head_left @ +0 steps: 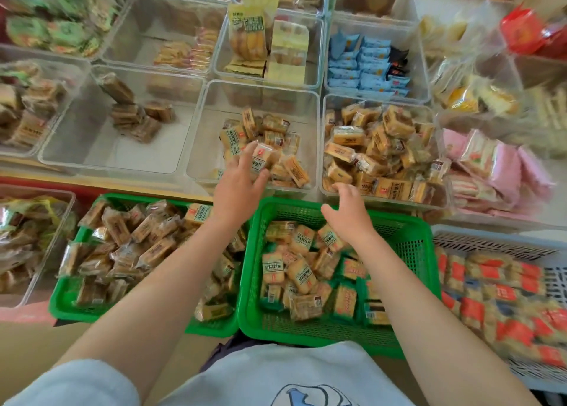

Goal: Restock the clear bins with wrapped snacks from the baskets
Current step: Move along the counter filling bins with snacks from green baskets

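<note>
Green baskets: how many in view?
2. Left green basket sits below the left forearm, full of wrapped snacks. Right green basket is beside it, under the right hand. None seems hidden.

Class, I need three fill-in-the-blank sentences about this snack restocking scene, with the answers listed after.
1. The left hand reaches into a ____ bin.
2. Both near baskets are coloured ____.
3. The right hand hovers over the basket, holding ____.

Missing words: clear; green; nothing
</note>
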`<state>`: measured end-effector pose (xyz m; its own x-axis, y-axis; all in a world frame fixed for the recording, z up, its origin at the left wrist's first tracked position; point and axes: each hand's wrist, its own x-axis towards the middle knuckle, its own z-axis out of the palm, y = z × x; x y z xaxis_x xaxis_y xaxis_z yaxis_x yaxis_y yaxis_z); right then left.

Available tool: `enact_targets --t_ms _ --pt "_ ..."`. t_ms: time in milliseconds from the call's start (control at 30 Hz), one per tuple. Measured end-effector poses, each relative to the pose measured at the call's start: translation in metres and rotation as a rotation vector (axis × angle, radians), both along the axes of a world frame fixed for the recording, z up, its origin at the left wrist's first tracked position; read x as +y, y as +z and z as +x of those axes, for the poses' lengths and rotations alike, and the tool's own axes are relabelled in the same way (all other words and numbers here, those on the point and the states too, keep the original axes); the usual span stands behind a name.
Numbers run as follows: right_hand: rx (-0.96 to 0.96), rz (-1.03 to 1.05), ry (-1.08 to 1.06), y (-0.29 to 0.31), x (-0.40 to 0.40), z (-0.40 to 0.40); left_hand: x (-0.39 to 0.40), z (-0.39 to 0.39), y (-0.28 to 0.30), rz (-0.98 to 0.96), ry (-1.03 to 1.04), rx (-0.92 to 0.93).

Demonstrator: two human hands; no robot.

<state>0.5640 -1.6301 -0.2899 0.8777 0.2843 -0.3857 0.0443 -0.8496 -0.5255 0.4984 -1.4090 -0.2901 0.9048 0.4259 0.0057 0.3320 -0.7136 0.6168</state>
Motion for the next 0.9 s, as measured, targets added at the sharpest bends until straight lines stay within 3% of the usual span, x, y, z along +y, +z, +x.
enact_targets --t_ms 67,167,233,333,433,500,667,767,833,900 --pt "0.024 -0.108 0.11 -0.011 -0.006 -0.003 0.007 0.016 -0.003 -0.018 0.015 0.065" --pt "0.01 -0.112 0.155 -0.014 -0.013 -0.006 0.01 0.025 -0.021 -0.072 -0.1 0.263" --pt "0.019 -0.103 0.172 -0.013 -0.016 -0.005 0.009 0.019 -0.03 0.02 -0.201 0.361" --pt "0.033 -0.103 0.177 -0.01 -0.017 -0.002 0.002 0.005 -0.03 0.049 -0.178 0.232" --pt "-0.092 -0.039 0.054 -0.009 -0.016 -0.014 -0.017 -0.021 -0.017 -0.209 -0.015 0.059" --pt "-0.149 -0.009 -0.009 -0.015 -0.019 -0.035 -0.031 -0.044 -0.017 -0.333 -0.018 0.122" --pt "0.276 -0.19 0.011 -0.063 -0.033 -0.103 -0.05 -0.103 -0.053 -0.575 -0.062 0.477" --pt "0.41 -0.292 0.036 -0.095 -0.043 -0.135 -0.06 -0.127 -0.066 -0.71 -0.011 0.48" --pt "0.53 -0.217 -0.011 -0.109 -0.043 -0.15 -0.063 -0.135 -0.069 -0.744 0.021 0.473" --pt "0.523 -0.186 -0.057 -0.116 -0.04 -0.159 -0.065 -0.139 -0.07 -0.739 0.036 0.476"
